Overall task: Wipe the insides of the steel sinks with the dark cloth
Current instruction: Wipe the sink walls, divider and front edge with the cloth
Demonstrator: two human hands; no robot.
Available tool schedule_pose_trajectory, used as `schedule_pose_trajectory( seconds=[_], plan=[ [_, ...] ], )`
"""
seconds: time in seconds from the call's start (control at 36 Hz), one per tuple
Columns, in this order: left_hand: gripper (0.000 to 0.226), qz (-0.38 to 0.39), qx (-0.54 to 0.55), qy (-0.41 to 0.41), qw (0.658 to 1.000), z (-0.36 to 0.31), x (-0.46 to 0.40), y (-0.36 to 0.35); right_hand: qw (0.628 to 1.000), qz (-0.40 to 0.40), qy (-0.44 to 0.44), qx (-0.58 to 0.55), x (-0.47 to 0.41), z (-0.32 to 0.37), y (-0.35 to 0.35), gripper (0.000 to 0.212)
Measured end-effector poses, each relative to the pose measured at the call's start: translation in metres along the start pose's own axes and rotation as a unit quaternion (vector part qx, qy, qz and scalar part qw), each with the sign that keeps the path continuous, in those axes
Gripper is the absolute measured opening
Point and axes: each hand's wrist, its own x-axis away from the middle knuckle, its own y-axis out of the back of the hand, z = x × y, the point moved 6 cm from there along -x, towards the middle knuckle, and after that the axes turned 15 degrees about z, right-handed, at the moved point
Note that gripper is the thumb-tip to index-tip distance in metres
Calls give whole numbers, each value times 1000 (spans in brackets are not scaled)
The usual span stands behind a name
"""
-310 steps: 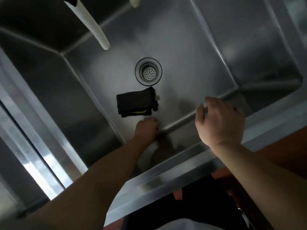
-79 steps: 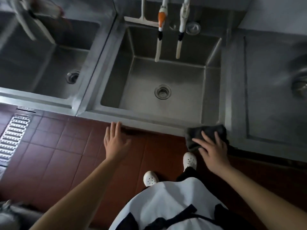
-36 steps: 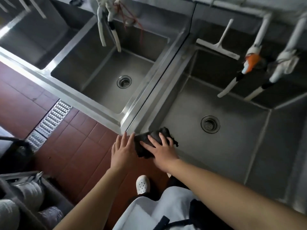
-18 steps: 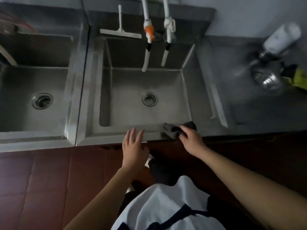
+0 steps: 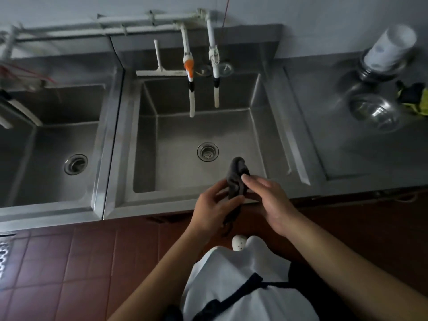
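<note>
Above the front rim of the right-hand steel sink (image 5: 162, 203): dark cloth (image 5: 236, 178) bunched and lifted clear of the steel, upper fold over the basin floor, lower tail hanging down past the rim in front of the red floor tiles (image 5: 69, 262).

Left hand (image 5: 212, 206): closed on the cloth, thumb across the lower part of the bunch, fingers curled behind it.

Right hand (image 5: 268, 198): fingers extended and close together, fingertips touching the right side of the cloth; firm grasp or mere contact could not be told.

Right-hand sink, interior: round drain strainer (image 5: 207, 151) near the centre of the floor, just beyond the cloth. Over the back wall: two white hose spouts, one with an orange valve (image 5: 190, 66), one with a white valve (image 5: 214, 55), both fed from white pipes (image 5: 148, 18) along the wall. At the back left corner of the rim: white squeegee (image 5: 159, 71), blade flat along the ledge, handle upright against the splashback.

Left-hand steel sink (image 5: 99, 158): separate basin, rim touching that of the right-hand sink, own drain (image 5: 75, 164) in the floor.

Steel drainboard (image 5: 335, 140) to the right of the sinks: metal bowl (image 5: 374, 112) near the far right edge, white container (image 5: 389, 47) at the back right corner, dark and yellow item (image 5: 416, 100) at the right edge, partly cut off.

Lower foreground: white apron (image 5: 231, 281) and one white shoe (image 5: 239, 242).
</note>
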Motion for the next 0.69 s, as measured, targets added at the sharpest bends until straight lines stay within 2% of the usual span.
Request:
schedule_pose_trajectory(
  seconds=[0.08,0.17,0.31,0.42,0.56,0.69],
  plan=[
    [53,-5,7,-2,1000,-4,-16,-17,999,-40,11,18,-3,12,20,23],
    [57,-37,-2,-8,999,-7,-35,-31,999,-40,-8,13,-7,19,38,18],
    [26,-109,-17,-55,992,-17,-58,-46,999,-22,-31,-6,-14,32,60,20],
    [16,-118,-1,-72,990,-28,-76,-57,999,-40,22,26,-13,50,83,12],
    [22,-179,101,-11,979,-17,-92,-62,983,-73,93,139,-4,69,112,13],
    [21,-209,79,36,974,-8,-96,-50,963,-107,128,211,12,78,154,23]
  ],
)
